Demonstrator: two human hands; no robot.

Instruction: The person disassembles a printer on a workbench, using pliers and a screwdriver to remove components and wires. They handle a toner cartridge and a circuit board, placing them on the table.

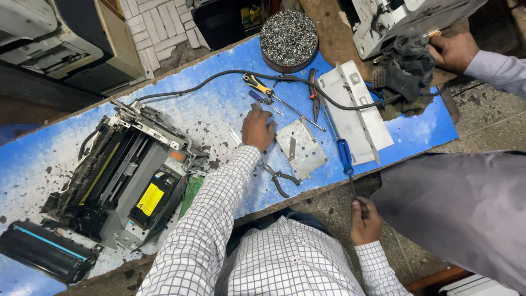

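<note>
Left hand [257, 129]: fingers bent, pressed flat on the blue tabletop [66, 159], touching a small blue-handled screwdriver [262, 100], gripping nothing. Right hand [365, 221]: clenched on the shaft tip of a long blue-handled screwdriver [345, 156] at the table's near edge. Between them: metal plate [301, 148], pliers [279, 178]. Left: opened printer [126, 175], toner cartridge [46, 252]. Far edge: tin of screws [289, 38]; another person's hand [452, 52] on a dark rag [405, 71].

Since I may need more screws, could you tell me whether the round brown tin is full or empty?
Full: the round brown tin is heaped to its rim with silvery screws.
</note>
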